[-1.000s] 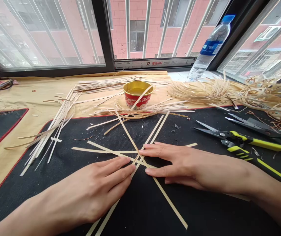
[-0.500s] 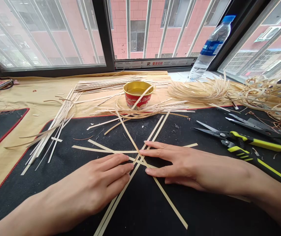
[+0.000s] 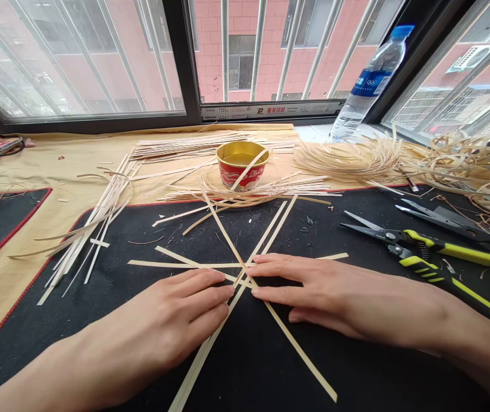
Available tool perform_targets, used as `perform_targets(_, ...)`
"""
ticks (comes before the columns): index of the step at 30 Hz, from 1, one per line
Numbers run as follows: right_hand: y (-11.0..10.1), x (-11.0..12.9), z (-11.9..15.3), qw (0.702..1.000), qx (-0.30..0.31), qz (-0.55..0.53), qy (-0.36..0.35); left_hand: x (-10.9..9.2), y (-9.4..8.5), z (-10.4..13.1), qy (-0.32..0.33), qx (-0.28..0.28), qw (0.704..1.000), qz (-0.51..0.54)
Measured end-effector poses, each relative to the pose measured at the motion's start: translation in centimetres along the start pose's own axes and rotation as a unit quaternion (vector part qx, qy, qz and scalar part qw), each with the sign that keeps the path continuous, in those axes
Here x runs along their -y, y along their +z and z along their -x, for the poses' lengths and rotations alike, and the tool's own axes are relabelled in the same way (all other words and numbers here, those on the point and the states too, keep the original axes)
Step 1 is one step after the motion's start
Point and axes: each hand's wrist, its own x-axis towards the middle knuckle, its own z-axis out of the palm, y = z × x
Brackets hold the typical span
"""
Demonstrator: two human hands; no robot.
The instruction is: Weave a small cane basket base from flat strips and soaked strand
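Observation:
Several flat, pale bamboo strips (image 3: pixel 302 353) cross in a star shape on the black mat (image 3: pixel 253 355). At the left of the crossing is my left hand (image 3: pixel 180 320), its fingers bent close together and closed on the strips; the thumb is hidden. My right hand (image 3: pixel 317 286) lies to the right, fingers stretched and apart, fingertips touching the strips near the crossing. Two strips run side by side toward the lower left, partly under my left fingers.
Behind the mat stands a red-and-gold bowl (image 3: pixel 241 171) with a strip leaning in it. Loose strips (image 3: pixel 103 220) lie at left, coiled strips (image 3: pixel 347 157) at back right. Yellow-black pruning shears (image 3: pixel 420 252) rest at right beside other cutters. A water bottle (image 3: pixel 367 86) stands by the window.
My right fingers have shifted slightly, the upper two now closer together. The diagonal strip's lower end has swung right, and the two lower-left strips lie closer together. My left hand stays nearly still.

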Motion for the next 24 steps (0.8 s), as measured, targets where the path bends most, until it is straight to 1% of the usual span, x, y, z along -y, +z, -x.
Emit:
perform_targets(12, 0.14, 0.01, 0.16, 1.000, -0.005, -0.016, 0.017, -0.06, 0.22, 0.21, -0.008, 0.004, 1.000, 0.011)
perform_targets(16, 0.18, -0.08, 0.15, 1.000, -0.013, -0.016, 0.006, -0.03, 0.39, 0.24, -0.004, 0.013, 1.000, 0.012)
perform_targets(20, 0.24, -0.17, 0.09, 1.000, -0.002, 0.003, 0.005, -0.03, 0.38, 0.22, 0.000, 0.028, 1.000, 0.004)
perform_targets(24, 0.11, 0.00, 0.05, 1.000, 0.004, 0.000, 0.014, -0.08, 0.33, 0.32, 0.001, 0.025, 1.000, 0.001)
